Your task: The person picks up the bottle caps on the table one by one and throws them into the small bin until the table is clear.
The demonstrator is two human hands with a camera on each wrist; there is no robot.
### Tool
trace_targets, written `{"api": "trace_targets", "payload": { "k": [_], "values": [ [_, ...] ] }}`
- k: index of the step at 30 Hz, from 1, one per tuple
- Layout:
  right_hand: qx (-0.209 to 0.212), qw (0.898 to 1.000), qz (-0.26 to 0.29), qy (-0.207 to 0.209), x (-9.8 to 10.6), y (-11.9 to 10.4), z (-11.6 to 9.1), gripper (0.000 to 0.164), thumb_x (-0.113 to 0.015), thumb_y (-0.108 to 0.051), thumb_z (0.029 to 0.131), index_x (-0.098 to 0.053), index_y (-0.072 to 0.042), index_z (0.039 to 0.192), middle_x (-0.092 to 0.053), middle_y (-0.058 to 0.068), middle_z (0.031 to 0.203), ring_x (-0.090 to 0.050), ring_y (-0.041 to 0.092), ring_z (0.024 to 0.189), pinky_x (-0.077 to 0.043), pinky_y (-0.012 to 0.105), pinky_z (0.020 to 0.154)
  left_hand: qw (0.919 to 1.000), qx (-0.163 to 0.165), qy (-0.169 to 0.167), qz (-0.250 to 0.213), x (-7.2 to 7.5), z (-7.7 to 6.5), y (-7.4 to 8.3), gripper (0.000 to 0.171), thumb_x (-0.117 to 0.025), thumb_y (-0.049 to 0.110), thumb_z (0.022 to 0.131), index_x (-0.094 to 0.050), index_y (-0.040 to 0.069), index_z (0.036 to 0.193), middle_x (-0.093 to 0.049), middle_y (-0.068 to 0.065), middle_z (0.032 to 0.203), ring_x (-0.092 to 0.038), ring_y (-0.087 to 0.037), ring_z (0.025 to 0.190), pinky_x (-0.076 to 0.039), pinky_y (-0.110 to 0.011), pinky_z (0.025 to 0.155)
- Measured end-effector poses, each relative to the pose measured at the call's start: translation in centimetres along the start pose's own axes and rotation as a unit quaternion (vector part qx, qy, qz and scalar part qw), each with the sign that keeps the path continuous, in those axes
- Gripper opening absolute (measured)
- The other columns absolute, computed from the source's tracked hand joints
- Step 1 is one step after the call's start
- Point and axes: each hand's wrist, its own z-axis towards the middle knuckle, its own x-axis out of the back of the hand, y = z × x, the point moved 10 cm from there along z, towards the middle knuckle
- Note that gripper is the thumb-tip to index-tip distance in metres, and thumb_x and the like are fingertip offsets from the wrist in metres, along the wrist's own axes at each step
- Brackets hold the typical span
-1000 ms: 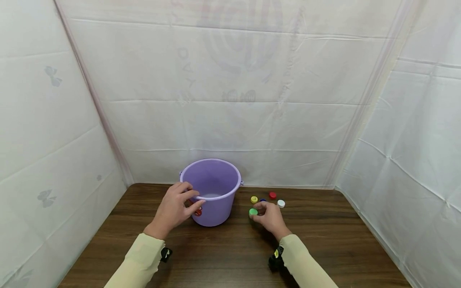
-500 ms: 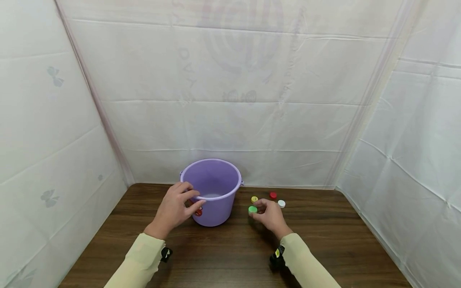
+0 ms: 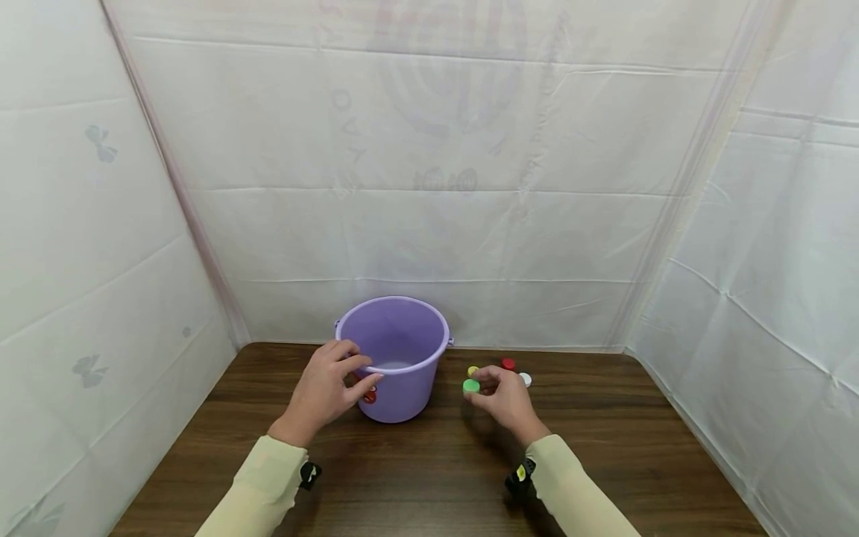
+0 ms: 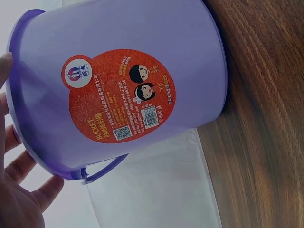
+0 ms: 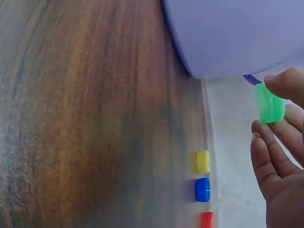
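Head: I see the left hand (image 3: pixel 325 384) gripping the purple bucket (image 3: pixel 406 395) near the counter's (image 3: pixel 416 477) back edge, room toward the front edge | Left wrist: red label (image 4: pixel 122 97) reads "BUCKET" | Right wrist: right hand (image 5: pixel 286 180) pinches the green cap (image 5: pixel 270 105) above the counter

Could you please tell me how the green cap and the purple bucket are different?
The bucket is far larger than the green cap. The bucket stands on the table; the green cap is held above it in the right hand. Both are touched by a hand: the left hand holds the bucket.
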Motion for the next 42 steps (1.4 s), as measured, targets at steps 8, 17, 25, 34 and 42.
{"api": "trace_targets", "payload": {
  "k": [8,17,25,34,42],
  "values": [
    [0.025,1.000,-0.008,0.000,0.6,-1.5,0.3,0.027,-0.089,-0.013,0.079,-0.076,-0.011,0.102,-0.078,0.003,0.097,-0.071,0.009,0.080,-0.058,0.021,0.072,1.0000,-0.002,0.002,0.001,-0.1,-0.1,-0.2,0.026,-0.092,0.031,0.074,-0.078,0.014,0.087,-0.062,-0.001,0.088,-0.055,-0.018,0.082,-0.049,-0.039,0.074],
    [0.028,1.000,-0.013,0.006,1.9,-3.6,0.5,0.026,-0.088,-0.012,0.079,-0.076,-0.015,0.103,-0.077,-0.001,0.097,-0.071,0.009,0.080,-0.058,0.024,0.072,0.9999,-0.003,0.008,-0.008,-0.2,-0.2,-0.2,0.027,-0.093,0.030,0.073,-0.078,0.013,0.086,-0.061,0.000,0.088,-0.054,-0.018,0.081,-0.048,-0.038,0.074],
    [0.034,0.999,-0.023,0.000,2.0,-4.8,0.8,0.027,-0.088,-0.014,0.080,-0.077,-0.015,0.105,-0.078,0.000,0.099,-0.070,0.009,0.081,-0.058,0.024,0.074,0.9999,-0.003,0.010,-0.007,-0.1,-0.3,-0.2,0.027,-0.094,0.028,0.072,-0.078,0.012,0.087,-0.061,-0.001,0.088,-0.054,-0.018,0.080,-0.048,-0.039,0.074],
    [0.050,0.999,-0.007,0.006,2.6,-6.4,1.5,0.028,-0.088,-0.016,0.081,-0.077,-0.012,0.106,-0.078,0.002,0.097,-0.071,0.011,0.082,-0.058,0.024,0.074,0.9998,-0.010,0.014,-0.006,0.0,-0.2,-0.1,0.027,-0.094,0.028,0.071,-0.078,0.012,0.086,-0.061,-0.001,0.086,-0.053,-0.017,0.080,-0.048,-0.039,0.073],
    [0.060,0.998,0.010,-0.004,2.5,-7.9,2.3,0.030,-0.088,-0.018,0.081,-0.076,-0.011,0.108,-0.078,0.004,0.098,-0.073,0.014,0.084,-0.059,0.025,0.073,0.9999,-0.005,0.008,-0.012,-0.1,0.0,-0.2,0.026,-0.093,0.030,0.073,-0.078,0.012,0.086,-0.061,-0.001,0.087,-0.053,-0.017,0.079,-0.048,-0.039,0.073]
  ]
}}
